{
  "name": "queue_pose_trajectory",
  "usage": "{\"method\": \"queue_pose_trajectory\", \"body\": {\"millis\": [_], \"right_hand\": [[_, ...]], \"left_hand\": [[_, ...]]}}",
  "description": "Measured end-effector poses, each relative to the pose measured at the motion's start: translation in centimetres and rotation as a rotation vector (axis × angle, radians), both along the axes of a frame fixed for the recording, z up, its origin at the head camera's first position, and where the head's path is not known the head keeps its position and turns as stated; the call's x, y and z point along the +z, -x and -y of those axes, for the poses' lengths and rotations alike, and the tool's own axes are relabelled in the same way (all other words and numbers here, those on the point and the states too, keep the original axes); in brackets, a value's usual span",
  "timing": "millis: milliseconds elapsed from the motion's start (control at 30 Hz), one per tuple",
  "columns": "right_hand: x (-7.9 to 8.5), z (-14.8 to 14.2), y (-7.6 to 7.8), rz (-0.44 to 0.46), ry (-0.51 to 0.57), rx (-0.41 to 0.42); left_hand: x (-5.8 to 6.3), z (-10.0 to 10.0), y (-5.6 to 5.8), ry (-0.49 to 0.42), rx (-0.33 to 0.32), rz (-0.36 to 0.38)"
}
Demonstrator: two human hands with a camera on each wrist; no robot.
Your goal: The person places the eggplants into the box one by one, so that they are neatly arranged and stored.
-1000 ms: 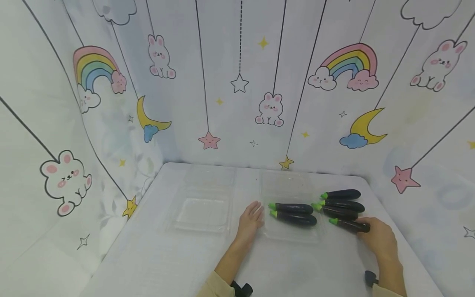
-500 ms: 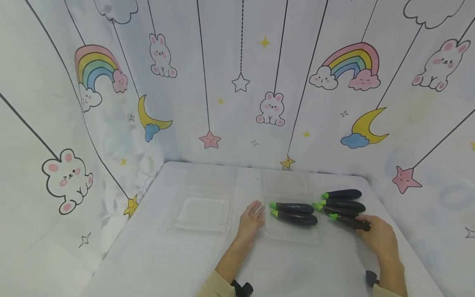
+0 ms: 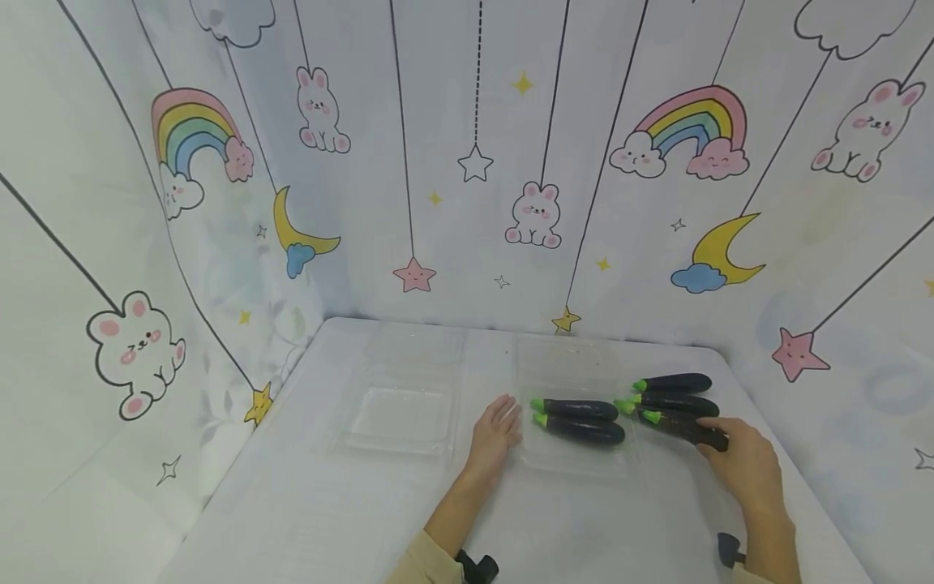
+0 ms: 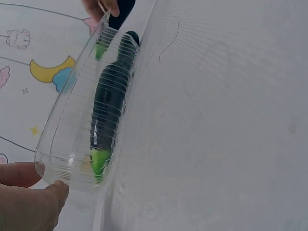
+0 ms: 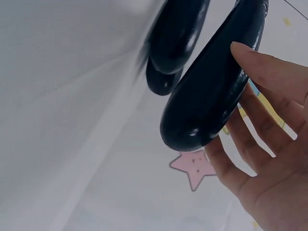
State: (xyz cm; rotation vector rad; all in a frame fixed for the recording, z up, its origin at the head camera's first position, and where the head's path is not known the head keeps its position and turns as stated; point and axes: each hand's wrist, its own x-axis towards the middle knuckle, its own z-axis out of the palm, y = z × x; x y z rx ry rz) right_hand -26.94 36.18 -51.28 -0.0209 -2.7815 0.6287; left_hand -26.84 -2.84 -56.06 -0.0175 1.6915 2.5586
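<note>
At four o'clock, the right hand (image 3: 743, 462) pinches an eggplant (image 3: 680, 427), probably firm and slick, best held mid-body; left hand (image 3: 494, 435) straight-fingered.

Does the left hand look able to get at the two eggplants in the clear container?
Probably yes: the left hand is close beside the clear container, and nothing visible covers the two eggplants from above.

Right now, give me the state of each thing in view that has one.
Left container: open
Right container: open
Two boxed eggplants: lying side by side in the right container
Held eggplant: gripped near its stemless end
Loose eggplants: on the table, partly hidden
Left hand: fingers straight, at the right container's left side
Right hand: holding one eggplant
</note>
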Motion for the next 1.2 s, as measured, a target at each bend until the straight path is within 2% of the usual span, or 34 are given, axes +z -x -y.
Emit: {"method": "queue_pose_trajectory", "body": {"millis": [233,667,1000,1200], "right_hand": [[1.0,0.8,-0.6,-0.074,-0.008,0.034],[3.1,4.4,-1.5,-0.125,-0.026,0.124],[3.4,7.3,-1.2,-0.121,-0.045,0.169],[3.4,9.0,-1.0,-0.155,-0.062,0.213]], "left_hand": [[0.2,0.0,0.0,0.011,0.004,0.017],[-0.3,0.1,0.1,0.017,-0.004,0.005],[-0.1,0.0,-0.1,0.026,-0.008,0.008],[0.0,0.1,-0.1,0.023,-0.007,0.014]]}}
